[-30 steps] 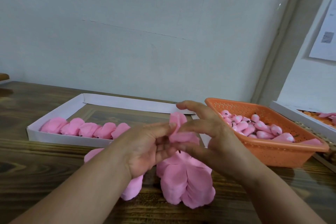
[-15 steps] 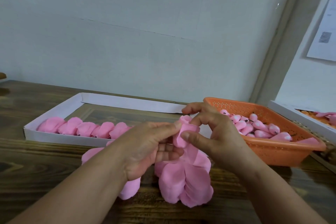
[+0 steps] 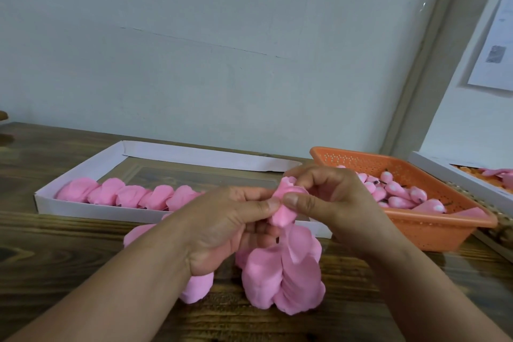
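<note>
Both my hands grip the rolled pink petal (image 3: 285, 203) — left hand (image 3: 222, 222) pinching its lower part, right hand (image 3: 333, 197) its top, thumbs nearly meeting across the front; it hangs in the air just above the loose petals (image 3: 277, 280) on the table; its long axis runs near upright; any further wrap, I judge, turns about that axis — right hand leading.

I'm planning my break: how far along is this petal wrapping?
Done: a row of wrapped pink pieces lies in the white tray. In hand: the left hand and right hand pinch a pink petal. Left: many buds in the orange basket and a loose petal pile on the table.
</note>
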A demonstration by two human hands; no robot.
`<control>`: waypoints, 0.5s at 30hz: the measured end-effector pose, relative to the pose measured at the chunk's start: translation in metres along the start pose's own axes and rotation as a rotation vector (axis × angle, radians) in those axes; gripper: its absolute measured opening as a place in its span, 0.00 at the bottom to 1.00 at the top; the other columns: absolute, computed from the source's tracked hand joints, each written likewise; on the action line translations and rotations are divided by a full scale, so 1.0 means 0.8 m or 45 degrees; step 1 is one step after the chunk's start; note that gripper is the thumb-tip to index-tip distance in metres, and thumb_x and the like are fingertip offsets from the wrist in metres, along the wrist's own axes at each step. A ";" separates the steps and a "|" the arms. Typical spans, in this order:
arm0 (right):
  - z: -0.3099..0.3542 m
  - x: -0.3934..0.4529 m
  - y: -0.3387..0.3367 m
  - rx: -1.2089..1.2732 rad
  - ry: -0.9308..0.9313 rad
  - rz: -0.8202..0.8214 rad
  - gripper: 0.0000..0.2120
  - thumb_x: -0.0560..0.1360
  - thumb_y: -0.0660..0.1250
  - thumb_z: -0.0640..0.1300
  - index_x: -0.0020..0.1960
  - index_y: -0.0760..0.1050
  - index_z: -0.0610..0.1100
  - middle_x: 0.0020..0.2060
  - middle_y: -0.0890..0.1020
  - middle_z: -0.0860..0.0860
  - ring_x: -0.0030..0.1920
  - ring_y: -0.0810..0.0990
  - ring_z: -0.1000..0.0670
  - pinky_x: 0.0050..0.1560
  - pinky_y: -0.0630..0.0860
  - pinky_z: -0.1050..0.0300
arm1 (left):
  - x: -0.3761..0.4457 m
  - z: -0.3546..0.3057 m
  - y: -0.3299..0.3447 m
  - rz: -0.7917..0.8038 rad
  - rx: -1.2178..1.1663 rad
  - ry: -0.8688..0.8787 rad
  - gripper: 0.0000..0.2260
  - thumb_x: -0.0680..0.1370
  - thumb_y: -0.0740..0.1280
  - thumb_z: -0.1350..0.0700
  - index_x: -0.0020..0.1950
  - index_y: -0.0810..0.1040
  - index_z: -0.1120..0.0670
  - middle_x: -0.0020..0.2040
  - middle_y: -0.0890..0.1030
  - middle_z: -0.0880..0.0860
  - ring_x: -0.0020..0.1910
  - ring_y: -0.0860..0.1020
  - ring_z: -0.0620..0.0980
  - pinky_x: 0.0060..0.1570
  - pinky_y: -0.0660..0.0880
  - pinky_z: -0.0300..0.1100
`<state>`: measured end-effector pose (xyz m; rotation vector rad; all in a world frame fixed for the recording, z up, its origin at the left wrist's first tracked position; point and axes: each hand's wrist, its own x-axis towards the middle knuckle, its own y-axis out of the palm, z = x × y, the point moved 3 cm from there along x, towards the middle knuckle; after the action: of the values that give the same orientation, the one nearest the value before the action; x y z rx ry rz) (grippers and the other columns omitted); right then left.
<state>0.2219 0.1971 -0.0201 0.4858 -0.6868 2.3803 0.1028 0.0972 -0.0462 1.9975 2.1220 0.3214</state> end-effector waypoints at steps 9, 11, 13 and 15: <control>0.001 0.002 -0.010 0.253 -0.051 -0.079 0.08 0.69 0.70 0.38 0.45 0.83 0.48 0.37 0.82 0.49 0.40 0.78 0.52 0.38 0.76 0.61 | 0.000 0.002 -0.003 0.091 -0.102 -0.080 0.07 0.68 0.69 0.58 0.41 0.85 0.59 0.37 0.81 0.57 0.30 0.77 0.46 0.33 0.78 0.35; 0.001 0.003 -0.015 0.306 -0.057 -0.092 0.10 0.67 0.68 0.37 0.44 0.83 0.46 0.38 0.81 0.47 0.40 0.78 0.50 0.41 0.75 0.58 | -0.001 0.002 -0.003 0.131 -0.136 -0.082 0.06 0.70 0.68 0.58 0.39 0.85 0.57 0.35 0.81 0.55 0.30 0.77 0.45 0.32 0.78 0.35; 0.004 0.003 -0.019 0.358 -0.063 -0.082 0.09 0.64 0.68 0.37 0.43 0.82 0.44 0.36 0.79 0.44 0.37 0.77 0.48 0.40 0.74 0.56 | -0.002 0.000 -0.003 0.146 -0.156 -0.080 0.07 0.71 0.67 0.59 0.38 0.85 0.57 0.34 0.80 0.54 0.30 0.78 0.45 0.31 0.78 0.34; 0.007 0.001 -0.022 0.383 -0.066 -0.069 0.08 0.64 0.67 0.35 0.42 0.80 0.41 0.31 0.78 0.43 0.30 0.75 0.47 0.35 0.74 0.57 | -0.002 -0.001 -0.004 0.135 -0.175 -0.074 0.07 0.70 0.67 0.59 0.40 0.85 0.58 0.34 0.81 0.54 0.30 0.78 0.45 0.30 0.78 0.34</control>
<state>0.2334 0.2065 -0.0088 0.6849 -0.3315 2.4372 0.0996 0.0953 -0.0465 2.0187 1.9089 0.4097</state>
